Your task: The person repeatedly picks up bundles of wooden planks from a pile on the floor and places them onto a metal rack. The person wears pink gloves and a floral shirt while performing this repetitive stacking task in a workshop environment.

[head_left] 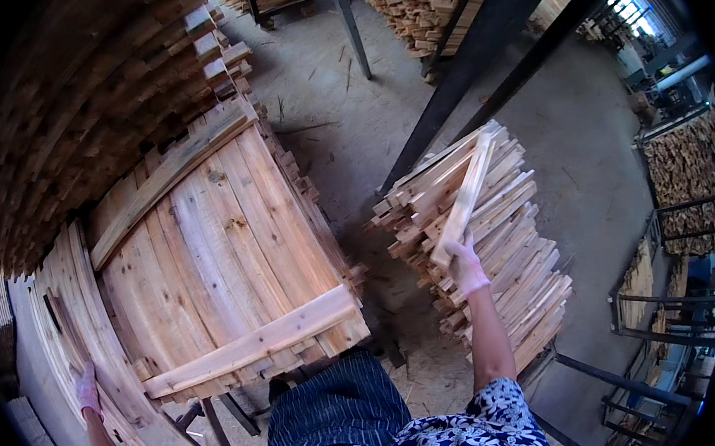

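My right hand (467, 269), in a pale pinkish glove, is closed around the near end of a light wooden slat (473, 186). That slat lies slantwise over a stack of similar slats (513, 253) on my right. My left hand (86, 388), gloved too, rests with its fingers stretched along long, thin boards (91, 324) at the far left. Between my hands is a platform of wide, knotty planks (209, 233) laid side by side. One crosspiece (250, 344) lies over its near end and another crosspiece (168, 182) over its far part.
A tall wall of stacked timber (92, 109) rises at the upper left. Dark metal posts (463, 75) slant up beyond the slat stack. More wood piles (421, 7) stand at the back, and metal racks (671, 317) with timber line the right. Wood scraps litter the concrete floor (315, 85).
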### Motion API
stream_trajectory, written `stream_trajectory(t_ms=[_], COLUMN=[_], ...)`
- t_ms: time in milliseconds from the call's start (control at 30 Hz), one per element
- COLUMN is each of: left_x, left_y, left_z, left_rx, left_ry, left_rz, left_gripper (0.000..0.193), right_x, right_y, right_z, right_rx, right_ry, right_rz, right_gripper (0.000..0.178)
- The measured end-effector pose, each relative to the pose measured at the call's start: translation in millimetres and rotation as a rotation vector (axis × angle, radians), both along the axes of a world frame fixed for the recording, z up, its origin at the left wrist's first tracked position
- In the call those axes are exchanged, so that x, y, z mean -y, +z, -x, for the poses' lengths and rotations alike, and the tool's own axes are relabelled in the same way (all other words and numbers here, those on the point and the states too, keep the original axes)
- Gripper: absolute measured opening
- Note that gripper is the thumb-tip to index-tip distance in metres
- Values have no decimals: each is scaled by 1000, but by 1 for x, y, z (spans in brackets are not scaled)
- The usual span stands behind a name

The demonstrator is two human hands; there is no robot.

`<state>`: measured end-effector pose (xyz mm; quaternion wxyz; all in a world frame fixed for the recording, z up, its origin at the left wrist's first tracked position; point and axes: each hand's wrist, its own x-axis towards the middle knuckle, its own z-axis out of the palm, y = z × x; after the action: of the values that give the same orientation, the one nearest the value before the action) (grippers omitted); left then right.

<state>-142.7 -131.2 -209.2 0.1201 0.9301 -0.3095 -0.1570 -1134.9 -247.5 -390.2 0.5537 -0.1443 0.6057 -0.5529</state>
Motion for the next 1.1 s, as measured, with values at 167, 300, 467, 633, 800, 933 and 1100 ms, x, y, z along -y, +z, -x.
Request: stream_trajectory(t_ms=[167, 300, 467, 633, 800, 933, 1100], left_x=[-26, -1, 4, -10, -46, -95, -160], left_y=[-7, 61, 34, 34, 36, 11, -77], left_z=[-22, 50, 44, 37, 34, 66, 101], left_rx=[-241, -368, -309, -799, -1258, -1381, -1195], left_ry=[-123, -5, -147, 206, 354, 469, 813], left_rz=[115, -138, 172, 493, 1296, 1592, 1508], left_gripper=[75, 41, 49, 59, 46, 48, 45], right_x=[-89, -171, -210, -160, -86, -26, 38], right_y=[123, 179, 245, 247, 228, 185, 145], right_z=[-56, -159, -333, -417, -516, -561, -593], right_rx=[526, 414, 46, -284, -526, -465, -1291], right_ry=[-38, -53, 131, 417, 1026, 1382, 1727], right_rz=[142, 6, 209, 256, 304, 341, 532], right_gripper=[52, 73, 113, 84, 62, 59, 55])
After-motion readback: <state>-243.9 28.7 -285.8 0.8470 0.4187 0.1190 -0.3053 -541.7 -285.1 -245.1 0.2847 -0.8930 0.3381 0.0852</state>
